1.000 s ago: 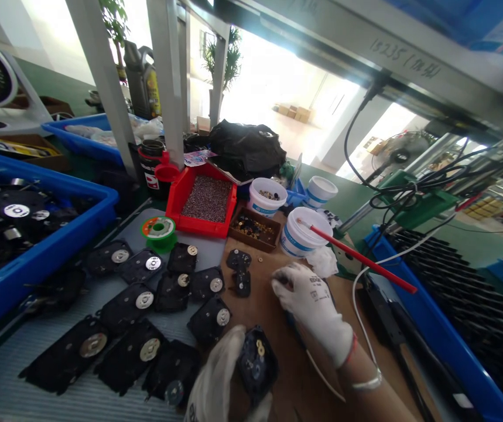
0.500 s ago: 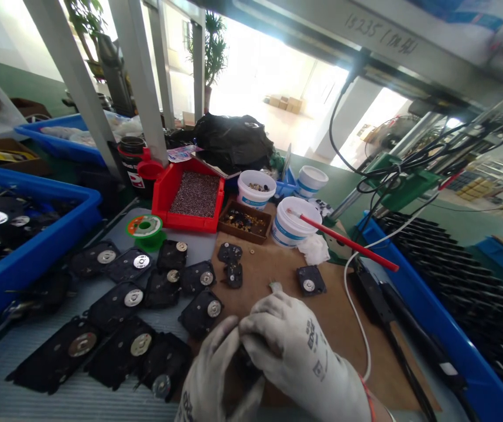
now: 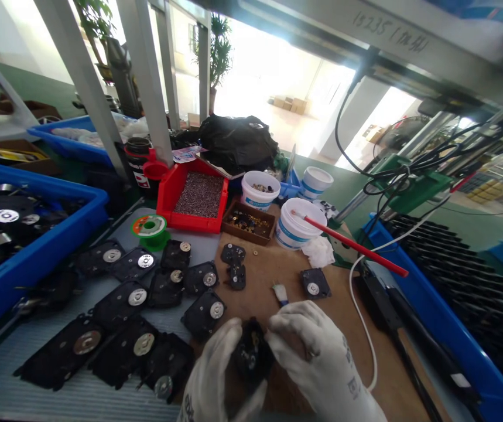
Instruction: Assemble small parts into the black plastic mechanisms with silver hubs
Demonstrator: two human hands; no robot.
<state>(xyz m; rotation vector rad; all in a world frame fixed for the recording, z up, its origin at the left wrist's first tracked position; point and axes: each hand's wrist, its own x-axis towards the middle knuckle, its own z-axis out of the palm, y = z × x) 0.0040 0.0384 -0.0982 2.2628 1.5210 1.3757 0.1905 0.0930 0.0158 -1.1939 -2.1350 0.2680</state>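
Your right hand (image 3: pixel 321 357) has slid off the black part (image 3: pixel 251 351), now showing between both gloves above the brown surface (image 3: pixel 348 328). Your left hand (image 3: pixel 214 375) is gripping its left edge, your right-hand fingers pinching its right side. A small brush (image 3: pixel 280 293) is lying just beyond.

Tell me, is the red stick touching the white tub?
Touching. The head view shows one end of the red stick resting on the rim of the white tub, while its other end slants away to the right.
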